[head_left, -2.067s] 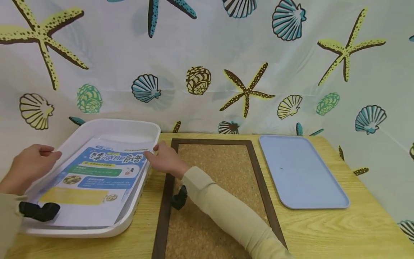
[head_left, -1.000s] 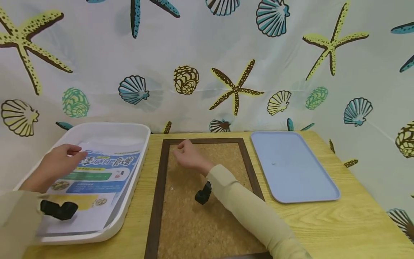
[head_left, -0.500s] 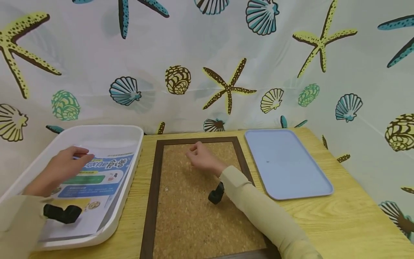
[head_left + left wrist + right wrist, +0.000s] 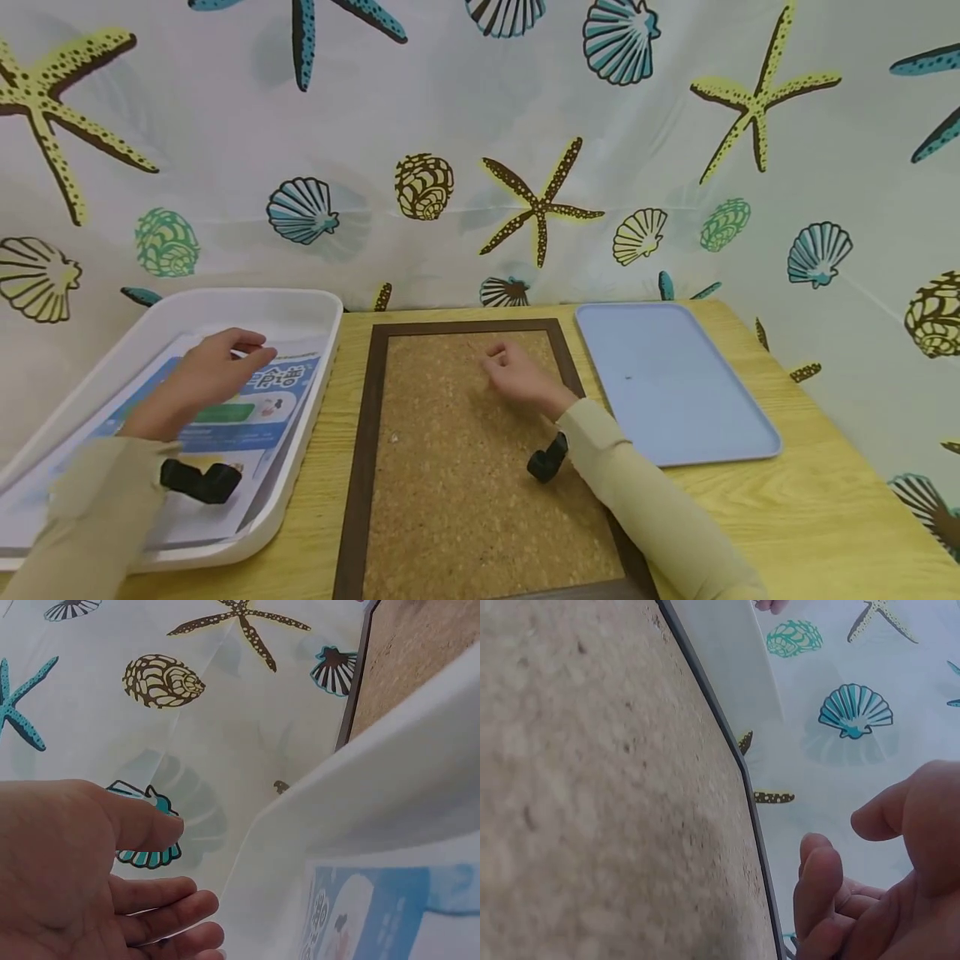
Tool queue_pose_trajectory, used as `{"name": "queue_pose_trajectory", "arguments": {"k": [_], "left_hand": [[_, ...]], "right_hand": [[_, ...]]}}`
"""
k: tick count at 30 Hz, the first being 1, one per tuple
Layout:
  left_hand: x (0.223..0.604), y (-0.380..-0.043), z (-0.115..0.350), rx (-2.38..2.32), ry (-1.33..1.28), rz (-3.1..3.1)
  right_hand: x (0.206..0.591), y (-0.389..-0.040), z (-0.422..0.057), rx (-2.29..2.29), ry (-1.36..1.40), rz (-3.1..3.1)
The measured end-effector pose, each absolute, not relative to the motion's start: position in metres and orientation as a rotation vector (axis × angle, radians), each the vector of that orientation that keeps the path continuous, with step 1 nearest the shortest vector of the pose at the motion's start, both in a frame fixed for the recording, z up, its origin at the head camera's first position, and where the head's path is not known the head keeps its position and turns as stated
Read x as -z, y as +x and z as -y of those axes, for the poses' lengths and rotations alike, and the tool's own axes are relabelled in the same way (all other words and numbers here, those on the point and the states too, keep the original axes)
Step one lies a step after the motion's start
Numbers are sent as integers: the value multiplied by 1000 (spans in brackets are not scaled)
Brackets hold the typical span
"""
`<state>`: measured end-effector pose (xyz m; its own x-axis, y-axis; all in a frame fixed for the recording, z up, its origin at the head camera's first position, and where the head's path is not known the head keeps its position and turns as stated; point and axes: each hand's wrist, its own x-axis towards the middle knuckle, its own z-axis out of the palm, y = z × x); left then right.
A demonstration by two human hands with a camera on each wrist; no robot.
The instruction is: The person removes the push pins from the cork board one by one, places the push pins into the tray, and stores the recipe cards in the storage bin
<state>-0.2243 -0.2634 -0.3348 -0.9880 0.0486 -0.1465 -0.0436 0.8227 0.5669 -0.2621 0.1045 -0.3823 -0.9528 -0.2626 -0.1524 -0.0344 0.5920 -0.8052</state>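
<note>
My left hand (image 4: pixel 213 375) hovers over a white plastic bin (image 4: pixel 262 312), fingers loosely bent, nothing in them. Beneath it lies a stack of printed sheets (image 4: pixel 247 433); the top one is blue and white with large lettering, partly hidden by the hand and sleeve. In the left wrist view the thumb and fingers (image 4: pixel 161 900) stand apart. Over the upper right of a brown-framed cork board (image 4: pixel 465 475) is my right hand (image 4: pixel 525 379), also empty. The right wrist view shows its thumb apart from its curved fingers (image 4: pixel 817 877).
A pale blue tray (image 4: pixel 675 383) lies right of the cork board, with a tiny dark speck on it. One small pale spot (image 4: pixel 393 437) shows on the cork's left side. The wooden table (image 4: pixel 795 517) backs onto a shell-patterned curtain (image 4: pixel 450 100).
My right hand has left the bin's right rim and moved right over the cork board. My left hand has moved from the bin's left side to above its middle.
</note>
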Motion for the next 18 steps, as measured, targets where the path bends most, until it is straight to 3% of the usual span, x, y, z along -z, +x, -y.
{"name": "queue_pose_trajectory", "arguments": {"k": [18], "left_hand": [[332, -214, 212, -911, 321, -2844]], "right_hand": [[387, -250, -148, 1298, -228, -2682]]}}
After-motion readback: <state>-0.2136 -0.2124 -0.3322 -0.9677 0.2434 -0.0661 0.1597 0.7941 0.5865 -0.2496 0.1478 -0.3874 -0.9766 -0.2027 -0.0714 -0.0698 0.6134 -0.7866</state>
